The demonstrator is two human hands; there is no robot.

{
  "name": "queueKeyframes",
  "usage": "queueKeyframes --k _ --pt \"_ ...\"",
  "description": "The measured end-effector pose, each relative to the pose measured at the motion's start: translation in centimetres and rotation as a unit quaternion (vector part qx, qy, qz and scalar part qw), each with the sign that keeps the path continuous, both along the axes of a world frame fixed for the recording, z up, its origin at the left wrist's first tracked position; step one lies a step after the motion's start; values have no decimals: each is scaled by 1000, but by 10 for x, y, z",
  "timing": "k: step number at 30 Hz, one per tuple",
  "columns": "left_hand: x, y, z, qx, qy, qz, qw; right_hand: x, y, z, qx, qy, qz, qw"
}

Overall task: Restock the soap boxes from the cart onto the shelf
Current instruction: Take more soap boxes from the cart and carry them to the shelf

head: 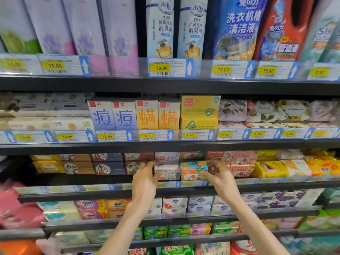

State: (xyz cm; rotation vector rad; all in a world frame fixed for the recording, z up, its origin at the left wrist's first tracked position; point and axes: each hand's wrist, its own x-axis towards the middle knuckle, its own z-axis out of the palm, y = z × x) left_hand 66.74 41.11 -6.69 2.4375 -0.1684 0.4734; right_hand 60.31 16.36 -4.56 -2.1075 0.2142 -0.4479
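Soap boxes sit side by side at the front of the third shelf (257, 187) down: a white cardboard soap box (168, 172) with pale grey flower print and, touching it on the right, an orange and teal cardboard soap box (193, 171) with orange blossoms. Both read "Goat Soap" on the front face. More boxes of the same kind are stacked behind and above them. Yellow price tags on the rail two shelves up read 13.90 and 9.90. The left hand (145, 178) reaches up from below, fingers curled round the white box's left end, thumb on its front. The right hand (219, 173) pinches the orange box's right end between thumb and bent fingers.
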Motion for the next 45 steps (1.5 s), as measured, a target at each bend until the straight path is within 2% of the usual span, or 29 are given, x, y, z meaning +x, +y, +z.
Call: queueKeyframes --k 18,22,25,28,31,45 --pt "2 4 -4 -19 4 -24 1000 -4 22 -15 -152 -46 -82 984" --pt "-7 7 -8 19 -26 -29 999 -8 21 -19 -190 -51 -101 975" --pt "-19 6 -6 52 -79 -34 995 -16 26 -22 -247 -77 -133 957" --pt "-33 -1 -5 108 -130 -70 983 -27 35 -29 -326 -119 -86 934" --pt "-37 -8 -13 129 -122 -98 979 -28 44 -34 -373 -113 -38 920" --pt "-35 -10 -20 167 -79 -105 977 -10 47 -43 -384 -117 -24 916"
